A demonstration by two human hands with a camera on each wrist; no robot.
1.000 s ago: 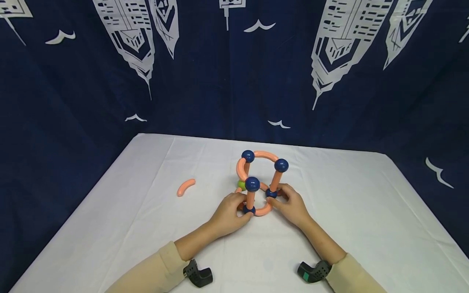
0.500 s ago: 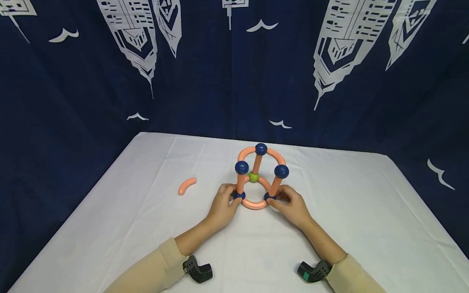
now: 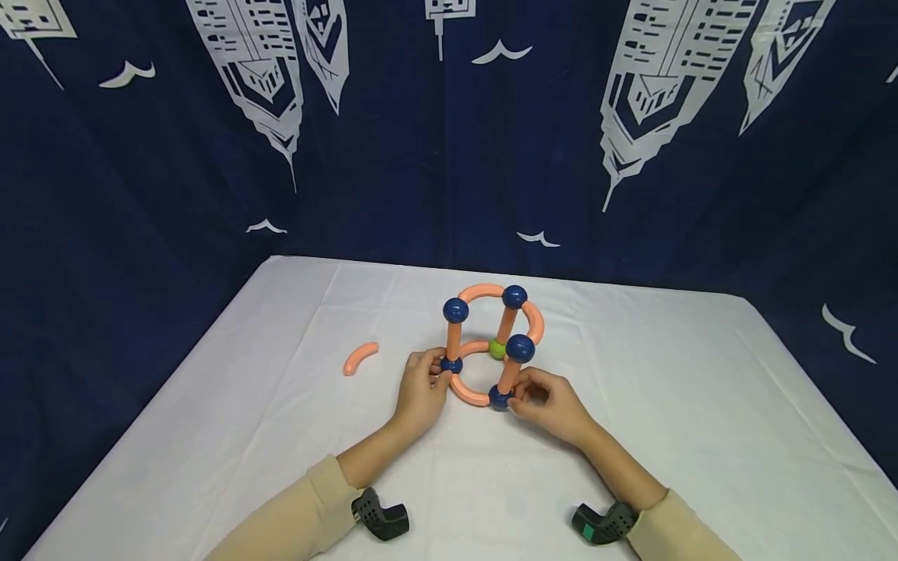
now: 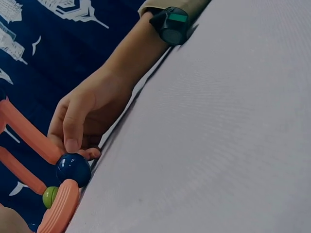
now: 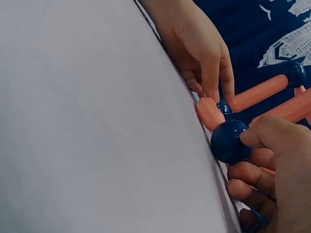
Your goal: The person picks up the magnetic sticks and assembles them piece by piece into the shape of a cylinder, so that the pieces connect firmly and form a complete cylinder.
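A toy frame of orange rods (image 3: pixel 454 340) and balls stands on the white table. Its lower ring joins a blue ball (image 3: pixel 452 365) at left, another blue ball (image 3: pixel 500 397) at front right and a green ball (image 3: pixel 497 348) at back. Three straight rods rise to upper blue balls, the front right one (image 3: pixel 521 348) being nearest me. Curved rods (image 3: pixel 482 291) link the upper balls along the back and right. My left hand (image 3: pixel 422 392) pinches the lower left ball. With thumb and fingers, my right hand (image 3: pixel 554 405) holds the lower front right ball (image 5: pixel 231 141).
One loose curved orange rod (image 3: pixel 361 358) lies on the white tablecloth (image 3: pixel 295 436), left of the frame. Beyond the table's far edge hangs a dark blue curtain (image 3: pixel 393 171) with white building prints. Each wrist wears a black device (image 3: pixel 380 514).
The frame has turned clockwise as seen from above. Its green ball has gone right, the left-held ball leftward and back, and the right-held ball toward me. Both hands have followed slightly.
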